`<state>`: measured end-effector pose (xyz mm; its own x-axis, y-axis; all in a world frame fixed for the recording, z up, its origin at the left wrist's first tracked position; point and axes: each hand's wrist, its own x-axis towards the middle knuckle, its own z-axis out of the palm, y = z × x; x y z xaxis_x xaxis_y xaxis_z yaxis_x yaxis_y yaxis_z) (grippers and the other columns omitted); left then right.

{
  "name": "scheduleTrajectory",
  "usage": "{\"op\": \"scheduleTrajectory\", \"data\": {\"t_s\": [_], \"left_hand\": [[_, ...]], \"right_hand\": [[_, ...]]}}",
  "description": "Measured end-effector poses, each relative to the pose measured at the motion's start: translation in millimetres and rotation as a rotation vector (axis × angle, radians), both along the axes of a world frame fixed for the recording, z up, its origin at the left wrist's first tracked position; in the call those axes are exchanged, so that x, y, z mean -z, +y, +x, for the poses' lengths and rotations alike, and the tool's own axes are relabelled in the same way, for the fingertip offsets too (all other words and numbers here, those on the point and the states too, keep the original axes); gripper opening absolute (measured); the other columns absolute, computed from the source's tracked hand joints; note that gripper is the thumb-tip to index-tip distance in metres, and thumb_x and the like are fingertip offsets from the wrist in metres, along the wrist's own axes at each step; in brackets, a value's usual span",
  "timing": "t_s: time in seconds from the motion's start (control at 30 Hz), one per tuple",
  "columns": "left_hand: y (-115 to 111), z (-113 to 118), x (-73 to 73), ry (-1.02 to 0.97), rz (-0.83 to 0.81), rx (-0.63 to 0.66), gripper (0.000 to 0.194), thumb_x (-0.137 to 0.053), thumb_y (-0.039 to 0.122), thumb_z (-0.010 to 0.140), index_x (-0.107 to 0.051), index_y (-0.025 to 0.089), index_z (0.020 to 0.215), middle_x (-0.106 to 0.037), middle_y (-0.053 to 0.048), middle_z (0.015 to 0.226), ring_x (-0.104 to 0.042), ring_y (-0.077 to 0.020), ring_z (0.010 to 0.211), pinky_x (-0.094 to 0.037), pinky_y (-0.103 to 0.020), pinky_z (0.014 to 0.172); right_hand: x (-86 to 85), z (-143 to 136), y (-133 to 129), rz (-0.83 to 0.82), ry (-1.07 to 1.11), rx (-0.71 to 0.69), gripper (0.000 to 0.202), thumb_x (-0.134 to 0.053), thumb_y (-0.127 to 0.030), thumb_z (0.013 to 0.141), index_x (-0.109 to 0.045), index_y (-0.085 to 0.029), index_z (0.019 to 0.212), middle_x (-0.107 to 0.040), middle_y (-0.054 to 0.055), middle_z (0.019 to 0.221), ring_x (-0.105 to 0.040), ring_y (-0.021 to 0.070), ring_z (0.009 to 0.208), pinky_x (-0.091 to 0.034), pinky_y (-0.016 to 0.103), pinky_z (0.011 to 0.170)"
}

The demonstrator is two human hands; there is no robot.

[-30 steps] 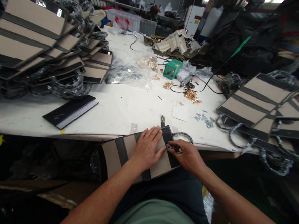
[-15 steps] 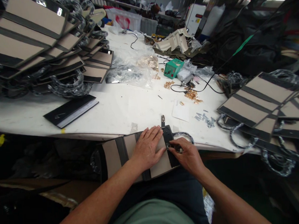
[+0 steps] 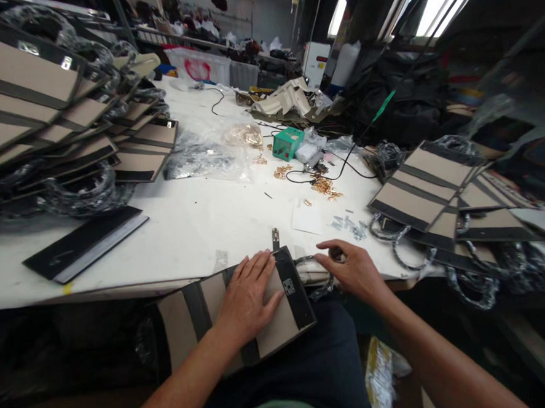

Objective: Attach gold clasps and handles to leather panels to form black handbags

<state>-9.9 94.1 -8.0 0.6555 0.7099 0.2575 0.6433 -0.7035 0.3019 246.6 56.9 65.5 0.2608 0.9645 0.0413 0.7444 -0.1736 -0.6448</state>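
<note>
A beige-and-black bag panel [image 3: 274, 336] lies across my lap and against the table edge. My left hand [image 3: 245, 298] rests flat on it, fingers stretched out. On the panel's black end strip sits a small silver metal plate [image 3: 289, 286]. A dark tab with a metal fitting [image 3: 275, 237] sticks out from its far edge onto the table. A plastic-wrapped handle [image 3: 326, 287] curves from the panel's right end. Just above that handle is my right hand [image 3: 350, 267], thumb and index slightly apart, the other fingers curled round something dark and small that I cannot make out.
Stacked similar bag panels stand left [image 3: 30, 89] and right [image 3: 419, 186] on the white table [image 3: 200, 227]. A black flat piece [image 3: 85, 243] lies at front left. Farther back are a green box [image 3: 288, 143], loose gold-coloured fittings [image 3: 325, 187] and silver plates [image 3: 350, 225].
My right hand has lifted off the black strip and moved right, uncovering the silver plate. My left hand stays on the panel. The camera view has shifted.
</note>
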Motion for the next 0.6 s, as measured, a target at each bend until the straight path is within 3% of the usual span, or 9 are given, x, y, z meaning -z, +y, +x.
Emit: {"op": "scheduleTrajectory", "data": {"t_s": [0.13, 0.23, 0.4, 0.6], "left_hand": [[1, -1, 2.0, -0.024, 0.024, -0.003, 0.063, -0.056, 0.043, 0.094, -0.044, 0.016, 0.149, -0.041, -0.011, 0.159, -0.039, -0.0296, 0.146, -0.031, -0.051, 0.122], [0, -1, 2.9, -0.034, 0.024, 0.002, 0.063, -0.056, 0.042, 0.094, -0.044, 0.016, 0.150, -0.042, -0.011, 0.159, -0.039, -0.0292, 0.146, -0.031, -0.051, 0.122], [0, -1, 4.5, -0.047, 0.011, 0.004, 0.064, -0.055, 0.042, 0.094, -0.041, 0.017, 0.151, -0.040, -0.011, 0.160, -0.037, -0.0287, 0.147, -0.030, -0.051, 0.122], [1, -2, 4.9, -0.043, 0.007, 0.005, 0.064, -0.055, 0.042, 0.094, -0.041, 0.017, 0.152, -0.040, -0.011, 0.160, -0.037, -0.0287, 0.147, -0.030, -0.051, 0.122]], "right_hand": [[6.3, 65, 42, -0.182, -0.374, 0.159, 0.028, -0.061, -0.041, 0.090, -0.075, -0.027, 0.109, -0.076, 0.002, 0.108, -0.069, 0.0214, 0.099, -0.049, 0.030, 0.085], [22.6, 94, 62, -0.280, -0.476, 0.204, 0.027, -0.059, -0.041, 0.089, -0.078, -0.025, 0.099, -0.076, 0.007, 0.109, -0.068, 0.0271, 0.102, -0.049, 0.033, 0.082], [37.3, 99, 69, -0.336, -0.537, 0.223, 0.029, -0.058, -0.044, 0.088, -0.078, -0.024, 0.093, -0.076, 0.010, 0.106, -0.068, 0.0295, 0.100, -0.048, 0.034, 0.077], [35.5, 102, 73, -0.348, -0.522, 0.209, 0.029, -0.058, -0.043, 0.086, -0.077, -0.026, 0.099, -0.076, 0.008, 0.110, -0.068, 0.0298, 0.101, -0.048, 0.035, 0.076]]}}
